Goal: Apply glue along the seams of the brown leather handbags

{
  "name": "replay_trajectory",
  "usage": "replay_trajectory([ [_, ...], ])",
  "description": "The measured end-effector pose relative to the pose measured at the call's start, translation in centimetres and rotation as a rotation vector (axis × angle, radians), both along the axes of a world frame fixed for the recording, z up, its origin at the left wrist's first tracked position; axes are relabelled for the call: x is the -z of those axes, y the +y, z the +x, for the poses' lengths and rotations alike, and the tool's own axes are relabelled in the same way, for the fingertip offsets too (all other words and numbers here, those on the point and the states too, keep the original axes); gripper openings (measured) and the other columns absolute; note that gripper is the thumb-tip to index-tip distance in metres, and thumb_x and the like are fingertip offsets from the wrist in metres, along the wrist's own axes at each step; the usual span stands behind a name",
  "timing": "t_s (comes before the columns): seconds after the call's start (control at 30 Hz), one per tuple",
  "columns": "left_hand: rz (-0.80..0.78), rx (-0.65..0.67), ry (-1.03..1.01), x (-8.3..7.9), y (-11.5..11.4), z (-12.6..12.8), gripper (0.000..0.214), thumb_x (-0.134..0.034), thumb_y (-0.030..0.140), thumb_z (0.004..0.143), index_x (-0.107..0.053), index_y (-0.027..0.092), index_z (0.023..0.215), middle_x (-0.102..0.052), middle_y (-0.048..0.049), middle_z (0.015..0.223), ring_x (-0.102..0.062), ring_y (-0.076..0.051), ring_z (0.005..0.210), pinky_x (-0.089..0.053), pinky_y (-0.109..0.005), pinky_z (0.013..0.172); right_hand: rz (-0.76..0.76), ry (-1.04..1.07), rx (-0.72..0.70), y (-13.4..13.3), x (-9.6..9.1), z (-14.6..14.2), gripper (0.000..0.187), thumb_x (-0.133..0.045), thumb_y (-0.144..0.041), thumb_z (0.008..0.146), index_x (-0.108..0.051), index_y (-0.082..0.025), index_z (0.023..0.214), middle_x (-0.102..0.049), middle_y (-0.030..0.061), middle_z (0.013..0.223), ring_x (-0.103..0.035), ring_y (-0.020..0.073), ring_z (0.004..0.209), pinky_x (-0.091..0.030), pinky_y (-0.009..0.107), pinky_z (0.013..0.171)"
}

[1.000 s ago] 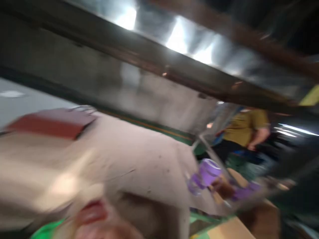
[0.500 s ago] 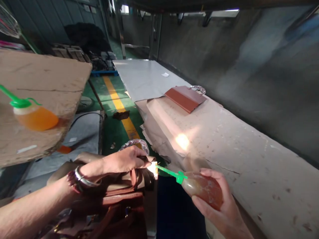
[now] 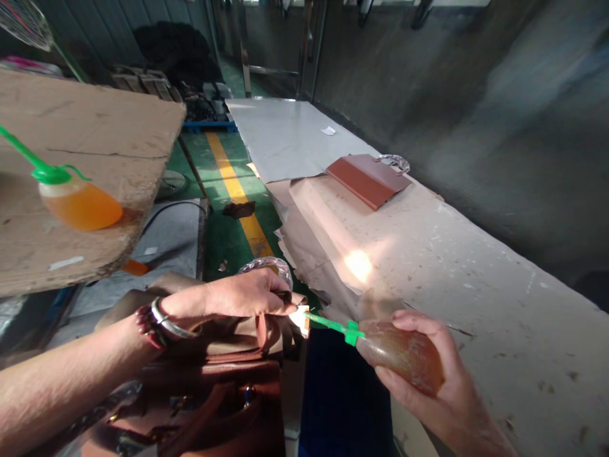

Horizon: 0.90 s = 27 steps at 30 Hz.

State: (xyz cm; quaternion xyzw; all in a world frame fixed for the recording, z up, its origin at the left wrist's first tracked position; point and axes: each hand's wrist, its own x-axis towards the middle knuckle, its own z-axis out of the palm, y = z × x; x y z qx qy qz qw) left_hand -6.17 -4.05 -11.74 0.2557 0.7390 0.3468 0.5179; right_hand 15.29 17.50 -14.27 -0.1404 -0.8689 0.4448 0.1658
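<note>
My right hand [image 3: 440,374] is wrapped round a squeeze bottle [image 3: 399,352] of brownish liquid, tilted on its side. Its thin green nozzle points left, and the tip meets or nearly meets a small white piece [image 3: 301,317] lit by the sun. On the other side, my left hand [image 3: 257,295], with bracelets at the wrist, pinches the edge of brown lining cloth [image 3: 233,333] beside that white piece. Below it is a reddish-brown leather handbag [image 3: 238,406] with straps and metal fittings. A plastic-wrapped handle [image 3: 273,265] shows just behind my left hand.
A long table covered in paper [image 3: 457,279] runs along the right wall, with a brown leather bag panel [image 3: 368,181] on it. On a cardboard-topped table [image 3: 95,130] at left stands another squeeze bottle [image 3: 83,203] with orange liquid. Green floor with a yellow line [image 3: 233,184] lies between.
The view has tilted down and shifted a little, so the surroundings sit higher and further right. Both hands keep their grips, and the nozzle stays at the white piece.
</note>
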Motion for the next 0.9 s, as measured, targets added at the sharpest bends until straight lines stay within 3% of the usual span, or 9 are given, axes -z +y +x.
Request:
replay_trajectory([
  [0.13,-0.006,0.003,-0.035,-0.2,0.0,0.2,0.023,-0.056,0.036,0.064,-0.059,0.015,0.072,-0.051,0.0002,0.063,-0.048,-0.014,0.056,-0.029,-0.025,0.053,-0.024,-0.043,-0.005,0.0,-0.4,-0.1,0.041,-0.068,-0.036,0.078,-0.047,-0.028,0.113,-0.053,0.0054,0.119,-0.059,0.024,0.106,-0.051,0.035,0.093],
  [0.27,0.004,-0.003,-0.045,-0.3,-0.1,0.3,0.018,-0.054,0.03,0.063,-0.059,0.015,0.071,-0.053,0.0003,0.065,-0.05,-0.013,0.057,-0.03,-0.025,0.055,-0.06,-0.126,-0.024,-0.5,-1.2,0.1,0.039,-0.067,-0.036,0.077,-0.048,-0.028,0.111,-0.055,0.0039,0.114,-0.062,0.0215,0.097,-0.055,0.026,0.073],
  [0.5,-0.011,0.026,-0.037,-0.2,-0.2,0.3,0.022,-0.055,0.036,0.067,-0.058,0.016,0.073,-0.054,-0.0008,0.063,-0.058,-0.019,0.059,-0.026,-0.027,0.055,-0.052,-0.084,0.029,-0.8,-1.9,-0.1,0.036,-0.066,-0.037,0.08,-0.047,-0.03,0.11,-0.055,0.0,0.113,-0.061,0.0167,0.096,-0.052,0.027,0.089],
  [0.67,-0.019,0.028,-0.033,-0.4,-0.3,0.4,0.03,-0.057,0.041,0.068,-0.062,0.013,0.078,-0.055,-0.002,0.068,-0.053,-0.016,0.057,-0.032,-0.025,0.054,-0.052,-0.131,0.077,-1.1,-2.7,-0.3,0.033,-0.064,-0.04,0.079,-0.05,-0.027,0.106,-0.058,0.0004,0.105,-0.062,0.0156,0.085,-0.054,0.022,0.074],
  [0.77,-0.014,0.044,0.057,-0.5,-0.3,0.4,0.032,-0.059,0.044,0.068,-0.063,0.013,0.074,-0.052,-0.0016,0.066,-0.047,-0.014,0.059,-0.03,-0.024,0.052,-0.076,-0.14,0.105,-1.2,-3.0,-0.6,0.036,-0.066,-0.041,0.076,-0.05,-0.026,0.104,-0.061,0.0005,0.098,-0.063,0.0155,0.079,-0.055,0.023,0.071],
  [0.9,-0.015,0.069,0.014,-0.6,-0.1,0.4,0.026,-0.056,0.041,0.068,-0.057,0.015,0.069,-0.05,0.0006,0.063,-0.044,-0.012,0.054,-0.027,-0.024,0.05,-0.134,-0.14,0.104,-1.4,-3.2,-1.1,0.037,-0.066,-0.042,0.075,-0.05,-0.026,0.105,-0.064,-0.0006,0.093,-0.064,0.0155,0.077,-0.054,0.022,0.067],
])
